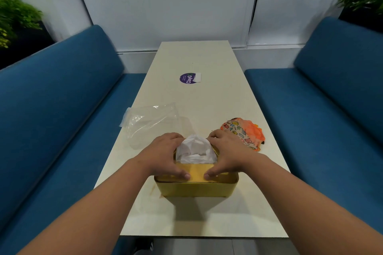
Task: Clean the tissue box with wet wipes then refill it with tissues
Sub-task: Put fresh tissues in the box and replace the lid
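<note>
Yellow tissue box [196, 189] sits at near centre of table [207, 97], white tissue [195, 150] sticking up from its top; left hand [165, 155] and right hand [226, 154] clasp the lid, thumbs pressing near edge.

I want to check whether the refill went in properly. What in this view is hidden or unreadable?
- Head view: the slot in the tissue box lid, covered by the white tissue and both hands.
- Fingertips of the left hand and right hand, curled past the far edge.
- How many tissues are inside: walls are opaque.
- Small print on the purple sticker: too small.
</note>
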Demonstrator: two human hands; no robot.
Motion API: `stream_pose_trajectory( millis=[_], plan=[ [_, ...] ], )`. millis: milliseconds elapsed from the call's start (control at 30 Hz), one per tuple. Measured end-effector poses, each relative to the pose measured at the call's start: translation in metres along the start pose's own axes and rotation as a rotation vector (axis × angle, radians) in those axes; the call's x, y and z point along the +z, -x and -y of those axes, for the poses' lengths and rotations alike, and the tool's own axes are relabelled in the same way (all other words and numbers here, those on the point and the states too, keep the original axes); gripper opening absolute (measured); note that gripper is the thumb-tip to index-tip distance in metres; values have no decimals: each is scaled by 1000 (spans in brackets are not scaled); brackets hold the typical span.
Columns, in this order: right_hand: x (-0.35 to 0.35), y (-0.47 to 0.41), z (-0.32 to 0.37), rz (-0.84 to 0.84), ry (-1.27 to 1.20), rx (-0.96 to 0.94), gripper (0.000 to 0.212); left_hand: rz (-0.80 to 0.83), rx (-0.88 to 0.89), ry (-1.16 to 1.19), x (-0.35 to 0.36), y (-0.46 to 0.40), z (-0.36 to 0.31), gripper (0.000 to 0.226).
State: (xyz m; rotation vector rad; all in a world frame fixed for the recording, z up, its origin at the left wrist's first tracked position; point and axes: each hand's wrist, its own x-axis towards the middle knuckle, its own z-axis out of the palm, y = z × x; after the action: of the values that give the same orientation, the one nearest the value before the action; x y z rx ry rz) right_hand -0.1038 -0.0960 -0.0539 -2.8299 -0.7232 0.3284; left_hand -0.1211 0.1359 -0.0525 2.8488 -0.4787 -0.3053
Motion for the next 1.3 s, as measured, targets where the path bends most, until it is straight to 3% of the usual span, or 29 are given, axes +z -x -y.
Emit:
stream_pose_trajectory(
  millis=[200,300,367,467,600,867,1033,1200,1300],
  plan=[
    [8,4,-14,60,-18,-8,134,-20,-6,-6,4,4,5,118],
    [16,15,-22,-8,-240,63,135,-35,-21,130,16,10,19,117],
    [29,19,-21,-200,-556,183,117,-72,-45,247,26,15,23,113],
    [50,13,-13,-424,-915,377,68,-179,-78,361,39,19,19,102],
    [55,9,-10,-437,-871,428,52,-231,-97,374,43,18,14,100],
    [52,13,-11,-387,-836,428,55,-235,-120,353,48,22,7,109],
    [52,13,-7,-394,-788,432,55,-208,-134,328,47,23,11,104],
    [40,12,-12,-292,-739,400,62,-172,-112,299,27,23,11,107],
    [14,7,-12,-336,-685,341,64,-276,-142,315,0,16,7,86]
  ],
)
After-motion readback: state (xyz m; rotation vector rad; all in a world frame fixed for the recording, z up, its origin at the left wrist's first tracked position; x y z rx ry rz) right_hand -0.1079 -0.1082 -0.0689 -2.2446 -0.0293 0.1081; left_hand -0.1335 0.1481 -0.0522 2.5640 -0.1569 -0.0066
